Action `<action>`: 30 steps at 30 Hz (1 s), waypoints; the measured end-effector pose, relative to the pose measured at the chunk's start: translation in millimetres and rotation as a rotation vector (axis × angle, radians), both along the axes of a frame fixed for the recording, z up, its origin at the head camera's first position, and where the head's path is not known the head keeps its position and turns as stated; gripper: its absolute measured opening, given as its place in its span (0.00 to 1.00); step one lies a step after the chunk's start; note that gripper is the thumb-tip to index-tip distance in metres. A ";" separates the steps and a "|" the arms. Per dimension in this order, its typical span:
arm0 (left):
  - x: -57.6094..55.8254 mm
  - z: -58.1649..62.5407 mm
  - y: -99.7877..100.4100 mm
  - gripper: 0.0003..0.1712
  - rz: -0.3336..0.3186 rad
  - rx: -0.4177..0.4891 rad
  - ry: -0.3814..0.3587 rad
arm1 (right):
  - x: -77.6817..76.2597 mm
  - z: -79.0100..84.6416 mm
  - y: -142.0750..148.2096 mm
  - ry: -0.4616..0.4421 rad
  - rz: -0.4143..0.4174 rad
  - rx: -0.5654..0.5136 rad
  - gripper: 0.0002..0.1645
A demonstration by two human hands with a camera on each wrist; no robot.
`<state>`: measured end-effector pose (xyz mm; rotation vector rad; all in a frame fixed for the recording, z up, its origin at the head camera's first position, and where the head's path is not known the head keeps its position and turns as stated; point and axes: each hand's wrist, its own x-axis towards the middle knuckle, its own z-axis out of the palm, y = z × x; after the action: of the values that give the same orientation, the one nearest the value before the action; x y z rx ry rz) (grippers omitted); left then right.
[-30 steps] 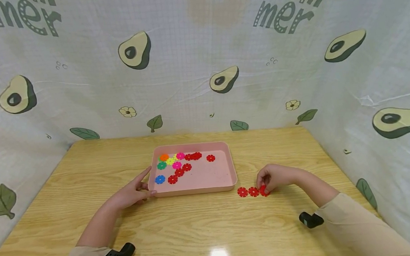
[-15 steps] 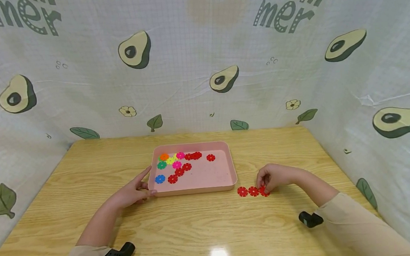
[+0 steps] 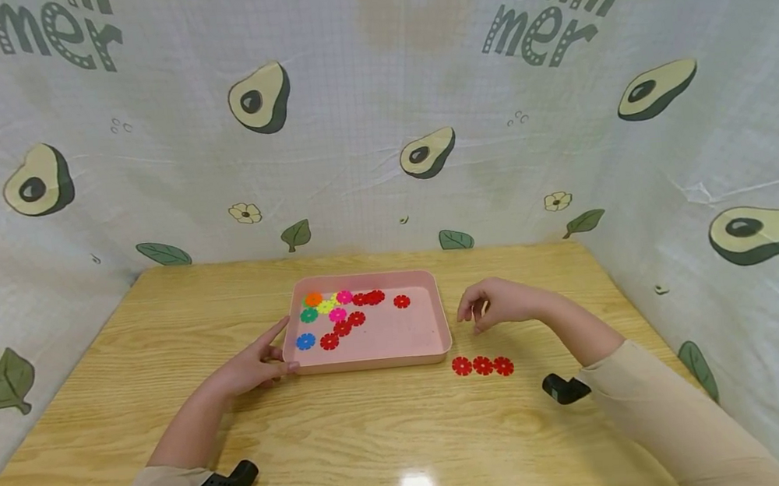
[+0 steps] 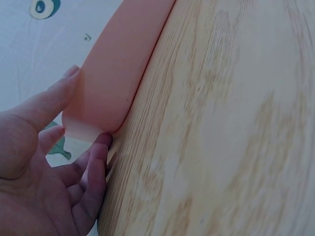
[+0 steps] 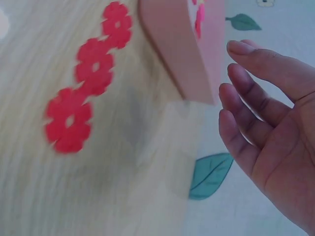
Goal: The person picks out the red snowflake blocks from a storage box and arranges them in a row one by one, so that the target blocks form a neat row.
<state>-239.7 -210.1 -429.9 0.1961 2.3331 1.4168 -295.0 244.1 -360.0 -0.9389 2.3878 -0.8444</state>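
Observation:
My left hand (image 3: 252,365) rests against the near left corner of a shallow pink tray (image 3: 399,339). In the left wrist view its straight thumb touches the tray wall near the rim, and fingertips (image 4: 104,139) lie by the bottom corner. Just right of the tray, my right hand (image 3: 504,302) hovers above the table with relaxed fingers, holding nothing. Below it, three red notched plastic discs (image 3: 483,365) lie in a row, edges touching or nearly so. Inside the tray are several more red discs (image 3: 343,328), plus blue (image 3: 306,341), green (image 3: 309,315), orange, yellow and pink ones.
The tray stands on a wood-grain table (image 3: 338,436). A white cloth (image 3: 334,107) printed with avocados and leaves hangs behind the table and along its sides. Each wrist bears a black camera mount (image 3: 224,484).
My right hand has let go of the rightmost red disc and risen away from it, toward the tray's right side. That disc stays in the row. My left hand stays at the tray.

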 end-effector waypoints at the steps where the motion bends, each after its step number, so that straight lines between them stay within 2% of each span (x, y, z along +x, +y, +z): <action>1: 0.5 -0.1 0.0 0.55 -0.001 0.000 0.002 | -2.6 2.4 -5.0 0.004 0.005 -0.001 0.11; 7: 1.9 -1.9 0.5 0.55 -0.010 0.026 -0.004 | -18.6 7.6 -33.7 0.007 0.030 0.013 0.12; 14: -0.8 -4.1 0.2 0.56 0.019 0.031 -0.020 | -34.5 9.4 -59.3 -0.045 0.053 0.054 0.13; 19: -0.1 -3.7 -0.7 0.56 0.025 0.017 -0.017 | -48.9 6.4 -73.3 -0.082 0.028 0.085 0.16; 24: 0.8 -3.7 -1.7 0.55 0.005 0.045 -0.001 | -64.3 0.0 -85.8 -0.101 0.002 0.126 0.16; 30: 1.9 -2.8 -1.3 0.54 0.012 0.042 0.001 | -74.8 -5.4 -96.9 -0.118 -0.066 0.172 0.16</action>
<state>-237.8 -211.4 -432.7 0.1944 2.3103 1.4724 -369.8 147.1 -365.4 -0.7266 2.3567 -0.6845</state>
